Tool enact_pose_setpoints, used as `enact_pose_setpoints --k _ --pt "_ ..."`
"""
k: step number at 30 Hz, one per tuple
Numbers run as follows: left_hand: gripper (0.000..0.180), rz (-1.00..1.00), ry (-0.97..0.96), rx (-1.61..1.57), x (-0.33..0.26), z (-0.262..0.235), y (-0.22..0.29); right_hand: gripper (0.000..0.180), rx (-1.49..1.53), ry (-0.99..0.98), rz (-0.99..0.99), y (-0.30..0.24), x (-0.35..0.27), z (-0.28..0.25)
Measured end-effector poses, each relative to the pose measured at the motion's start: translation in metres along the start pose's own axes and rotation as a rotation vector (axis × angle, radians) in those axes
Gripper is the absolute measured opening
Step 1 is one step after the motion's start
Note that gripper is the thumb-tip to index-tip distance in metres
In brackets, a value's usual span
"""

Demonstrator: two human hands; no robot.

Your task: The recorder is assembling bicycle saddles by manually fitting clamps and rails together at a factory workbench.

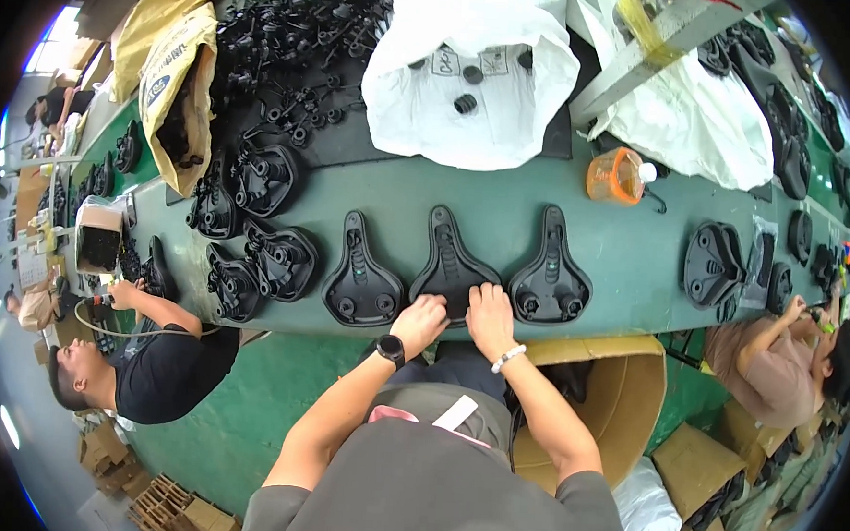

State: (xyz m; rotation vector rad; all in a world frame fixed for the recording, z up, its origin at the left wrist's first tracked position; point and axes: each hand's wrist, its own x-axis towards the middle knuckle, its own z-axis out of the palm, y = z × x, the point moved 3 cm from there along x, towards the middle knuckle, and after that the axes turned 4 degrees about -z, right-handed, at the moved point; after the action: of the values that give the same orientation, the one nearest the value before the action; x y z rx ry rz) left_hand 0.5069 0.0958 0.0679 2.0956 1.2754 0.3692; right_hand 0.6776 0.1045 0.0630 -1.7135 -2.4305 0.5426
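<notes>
In the head view we see both hands resting on the wide rear end of the middle saddle [452, 267], which lies underside up on the green counter [627, 257]. The left hand [420, 321] covers its rear left corner with fingers curled and pressed down on the shell; the right hand [489, 307] lies flat beside it, fingers together on the rear edge. We cannot tell whether either hand pinches a small part beneath.

Left of the middle saddle lies another saddle [361, 279], right of it a third [549, 277], all noses pointing away from us. Beyond the middle saddle sits a white bag [474, 66]; below it, at the counter's edge, a cardboard drum [620, 401].

We judge the saddle light, with a stiff plastic shell and slightly slick surface. The best hold is at the broad rear or along the rails.
</notes>
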Motion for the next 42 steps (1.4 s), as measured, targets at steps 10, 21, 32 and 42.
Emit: enact_pose_setpoints --k 10,21,32,42 --pt "0.029 -0.126 0.08 0.056 -0.018 -0.05 0.005 0.05 0.277 0.338 0.098 0.028 0.132 -0.056" --pt "0.013 -0.561 0.228 -0.178 -0.033 -0.066 0.002 0.058 0.208 0.286 0.321 0.093 0.366 -0.016" --pt "0.032 -0.937 0.4 -0.746 -0.022 -0.072 -0.032 0.035 0.591 0.19 0.148 0.055 0.336 -0.051" --pt "0.03 -1.076 0.489 -0.751 -0.076 -0.077 -0.068 0.05 1.14 -0.492 -0.147 -0.146 0.063 0.005"
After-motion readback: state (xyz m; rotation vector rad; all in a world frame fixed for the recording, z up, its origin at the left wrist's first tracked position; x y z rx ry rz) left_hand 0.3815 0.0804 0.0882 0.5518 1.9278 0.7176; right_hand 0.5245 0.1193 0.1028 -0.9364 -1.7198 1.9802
